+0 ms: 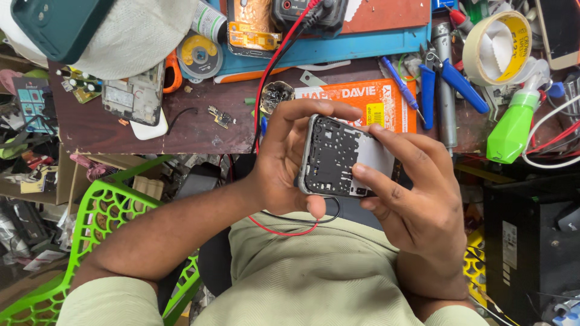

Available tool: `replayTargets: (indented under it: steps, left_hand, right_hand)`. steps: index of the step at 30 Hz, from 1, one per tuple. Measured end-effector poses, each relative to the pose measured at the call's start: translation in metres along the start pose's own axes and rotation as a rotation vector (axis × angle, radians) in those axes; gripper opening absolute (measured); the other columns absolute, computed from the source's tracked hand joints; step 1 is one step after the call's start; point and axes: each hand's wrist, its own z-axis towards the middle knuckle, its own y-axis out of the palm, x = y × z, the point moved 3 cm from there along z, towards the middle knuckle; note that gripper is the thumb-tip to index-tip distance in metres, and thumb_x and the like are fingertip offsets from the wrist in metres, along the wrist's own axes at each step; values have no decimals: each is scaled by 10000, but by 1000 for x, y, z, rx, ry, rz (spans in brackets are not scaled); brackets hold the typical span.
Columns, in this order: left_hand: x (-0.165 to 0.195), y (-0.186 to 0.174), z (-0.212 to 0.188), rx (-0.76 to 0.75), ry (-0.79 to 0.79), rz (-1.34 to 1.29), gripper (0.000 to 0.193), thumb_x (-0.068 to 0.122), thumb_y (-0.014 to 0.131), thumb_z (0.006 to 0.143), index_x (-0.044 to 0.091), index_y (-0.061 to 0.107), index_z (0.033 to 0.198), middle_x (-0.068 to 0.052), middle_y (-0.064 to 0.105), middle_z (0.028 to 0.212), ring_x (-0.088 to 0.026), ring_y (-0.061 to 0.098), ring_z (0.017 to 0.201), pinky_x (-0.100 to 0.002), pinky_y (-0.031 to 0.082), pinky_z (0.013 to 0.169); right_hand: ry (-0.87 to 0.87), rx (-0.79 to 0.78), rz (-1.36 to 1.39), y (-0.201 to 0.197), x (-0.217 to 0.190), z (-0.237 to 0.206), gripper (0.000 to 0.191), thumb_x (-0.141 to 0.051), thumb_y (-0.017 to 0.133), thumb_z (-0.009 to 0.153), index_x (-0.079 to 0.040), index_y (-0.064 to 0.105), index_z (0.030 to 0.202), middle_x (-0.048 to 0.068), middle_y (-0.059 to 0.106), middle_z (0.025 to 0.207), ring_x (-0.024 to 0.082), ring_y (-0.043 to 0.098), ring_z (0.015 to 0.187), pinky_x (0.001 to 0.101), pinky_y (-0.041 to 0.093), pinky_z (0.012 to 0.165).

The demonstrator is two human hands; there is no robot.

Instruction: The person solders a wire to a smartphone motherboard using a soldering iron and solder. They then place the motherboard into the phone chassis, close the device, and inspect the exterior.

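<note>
An opened smartphone [338,154] with its back cover off shows a black inner frame and a grey metal plate. My left hand [284,163] grips its left end, thumb under the lower edge and fingers curled over the top. My right hand [411,193] holds the right end, thumb pressing on the black inner frame and index finger lying across the upper edge. The phone is held above my lap, just in front of the brown workbench [121,127].
On the bench lie an orange box [362,99], blue-handled pliers [447,75], a tape roll [498,45], a green spray bottle [513,124], another opened phone [134,96], a solder reel [199,55] and red and black leads [272,66]. A green plastic chair [103,211] stands left.
</note>
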Motion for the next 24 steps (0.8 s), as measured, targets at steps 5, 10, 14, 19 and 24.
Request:
replayTargets:
  steps: [5, 10, 14, 19, 24]
  left_hand:
    - [2, 2, 4, 16, -70, -45, 1012, 479, 918, 780, 150, 295, 1506, -180, 459, 1574, -213, 536, 1353, -379, 494, 1158]
    - [2, -1, 5, 72, -118, -97, 1006, 507, 911, 750, 146, 295, 1459, -199, 466, 1547, -226, 538, 1373, -387, 502, 1191]
    - [2, -4, 4, 47, -81, -129, 946, 460, 902, 821, 156, 313, 1497, -177, 460, 1502, -220, 540, 1331, -387, 487, 1157]
    - [0, -6, 4, 19, -86, -172, 904, 440, 895, 860, 169, 315, 1498, -180, 462, 1519, -229, 521, 1374, -407, 480, 1192]
    - [2, -3, 4, 3, -133, -206, 938, 418, 858, 934, 128, 243, 1580, -185, 441, 1600, -227, 505, 1411, -401, 481, 1251]
  right_hand:
    - [7, -6, -36, 1, -1, 0, 316, -287, 736, 911, -128, 736, 1184, 199, 621, 1394, 390, 608, 1239, 469, 516, 1043]
    - [-71, -18, -141, 5, 3, 1, 408, -392, 733, 862, -153, 731, 1193, 197, 610, 1369, 391, 597, 1172, 482, 507, 991]
    - [-99, -22, -227, 8, 6, 1, 487, -508, 729, 844, -195, 724, 1217, 166, 609, 1381, 372, 586, 1180, 480, 487, 996]
    - [-95, 10, -283, 10, 5, 1, 433, -477, 758, 865, -218, 733, 1211, 141, 600, 1398, 387, 560, 1220, 493, 465, 1024]
    - [-16, -24, -99, 8, 7, 4, 475, -341, 833, 754, -181, 719, 1186, 185, 558, 1365, 387, 587, 1205, 487, 499, 1005]
